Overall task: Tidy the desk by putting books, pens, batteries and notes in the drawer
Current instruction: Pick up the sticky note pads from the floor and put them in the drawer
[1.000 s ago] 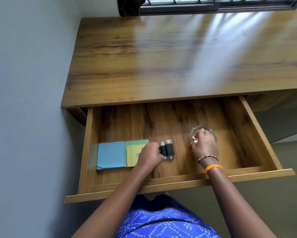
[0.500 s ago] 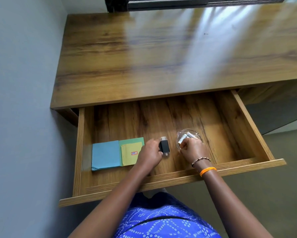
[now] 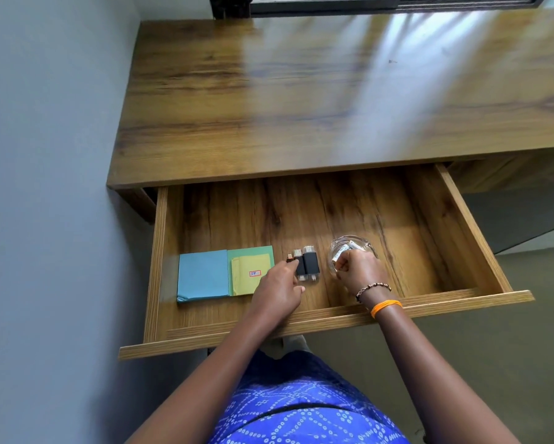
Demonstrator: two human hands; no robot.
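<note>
The wooden drawer (image 3: pixel 301 328) stands pulled out under the desk. Inside at the left lie a blue note pad (image 3: pixel 202 277), a green note (image 3: pixel 253 254) and a yellow note (image 3: pixel 242 278) with a small red-edged label. Black batteries (image 3: pixel 308 264) lie side by side in the middle. My left hand (image 3: pixel 278 291) pinches the leftmost one, whose orange tip shows at my fingertips. My right hand (image 3: pixel 360 272) reaches into a small glass bowl (image 3: pixel 365 246) and grips a white battery (image 3: pixel 341 251); the hand hides most of the bowl.
The desk top (image 3: pixel 333 100) above the drawer is bare wood with window glare. A grey wall (image 3: pixel 45 187) runs close along the left side. A dark window frame (image 3: pixel 365 3) lies at the far edge. My blue patterned clothing (image 3: pixel 301 408) is below the drawer front.
My left hand has drawn back a little, and more black batteries now show in a row beside it. My right hand stays in the glass bowl, holding a white battery.
</note>
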